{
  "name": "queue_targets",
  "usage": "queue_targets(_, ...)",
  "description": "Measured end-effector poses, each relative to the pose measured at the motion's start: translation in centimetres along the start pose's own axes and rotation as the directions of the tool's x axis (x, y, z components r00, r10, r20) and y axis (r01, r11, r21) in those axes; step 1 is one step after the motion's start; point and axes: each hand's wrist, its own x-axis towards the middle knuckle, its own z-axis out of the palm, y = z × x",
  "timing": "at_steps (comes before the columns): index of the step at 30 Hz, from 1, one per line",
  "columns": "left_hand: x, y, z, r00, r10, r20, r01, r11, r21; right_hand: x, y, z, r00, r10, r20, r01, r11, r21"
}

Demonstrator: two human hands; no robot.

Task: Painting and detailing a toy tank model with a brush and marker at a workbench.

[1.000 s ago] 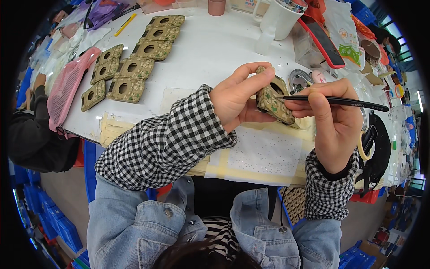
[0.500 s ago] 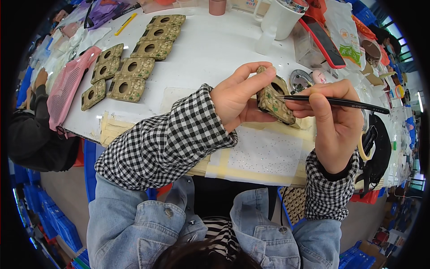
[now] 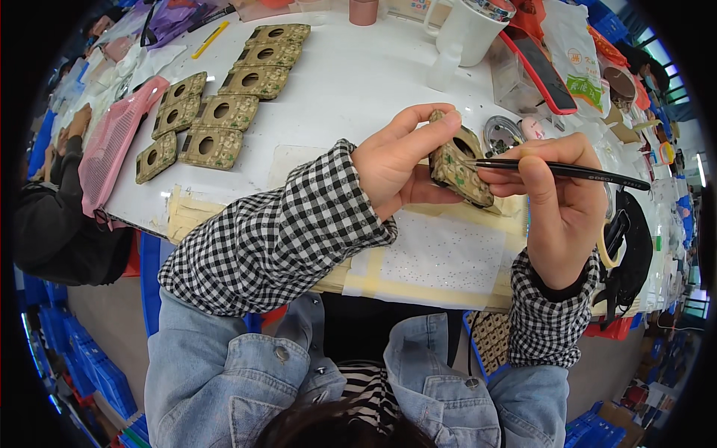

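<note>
My left hand (image 3: pixel 396 160) is closed around a camouflage-patterned casing (image 3: pixel 452 170) with a round hole in its top, holding it tilted above the table. The thumb presses on its upper edge, and the other fingers are partly hidden behind it. In my right hand (image 3: pixel 564 213) is a pair of slim black tweezers (image 3: pixel 579 169), pinched like a pen. Their fine tip meets or hovers just over the casing's top beside the hole; I cannot make out anything between the points. Below the hands, a white sheet (image 3: pixel 426 261) dotted with tiny specks is taped down at the table's near edge.
Several matching casings (image 3: pixel 213 148) stand in rows on the white table (image 3: pixel 336 82), left of centre. A pink mesh basket (image 3: pixel 119 149) lies at the left edge, near another person's arm (image 3: pixel 71 201). Farther right are a white mug (image 3: pixel 474 33), a red-cased phone (image 3: pixel 538 71) and a small round dish (image 3: pixel 502 134).
My hands, the casing and the tweezers stay almost still, with only a slight shift of the tweezers. At the far left, the other person's hand has moved a little.
</note>
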Motion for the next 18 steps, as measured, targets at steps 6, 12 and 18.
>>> queue_targets(6,0.01,0.00,-0.07,1.000,0.000,0.003,0.000,1.000,0.003,0.05,-0.02,0.22,0.999,0.034,-0.025,-0.032,0.997,0.074)
queue_targets(12,0.08,-0.21,-0.11,1.000,0.004,-0.001,-0.004,1.000,-0.010,0.00,-0.03,0.20,0.999,0.044,-0.028,-0.042,0.995,0.093)
queue_targets(18,0.08,-0.22,-0.18,1.000,0.009,-0.004,-0.009,1.000,0.003,0.01,0.19,0.11,1.000,-0.013,0.006,0.013,1.000,-0.004)
